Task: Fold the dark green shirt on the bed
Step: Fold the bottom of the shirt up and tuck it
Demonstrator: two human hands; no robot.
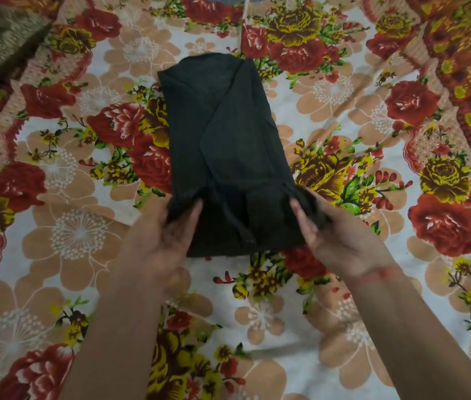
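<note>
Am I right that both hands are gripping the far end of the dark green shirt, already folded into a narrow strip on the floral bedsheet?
Not quite: the head view shows the left hand and right hand gripping the near end of the dark green shirt, closest to the person. It is indeed folded into a narrow strip on the floral bedsheet.

One head-worn wide-angle view only — it looks forward and steeply down onto the flowered bedsheet (78, 232), from above the sheet's near edge, facing its far end. It sits close: both forearms enter from the bottom edge, and the dark green shirt (222, 145) lies at the middle of the sheet, centred in frame. The sheet fills nearly the whole picture, its pattern bowing at the sides — lens distortion.
</note>
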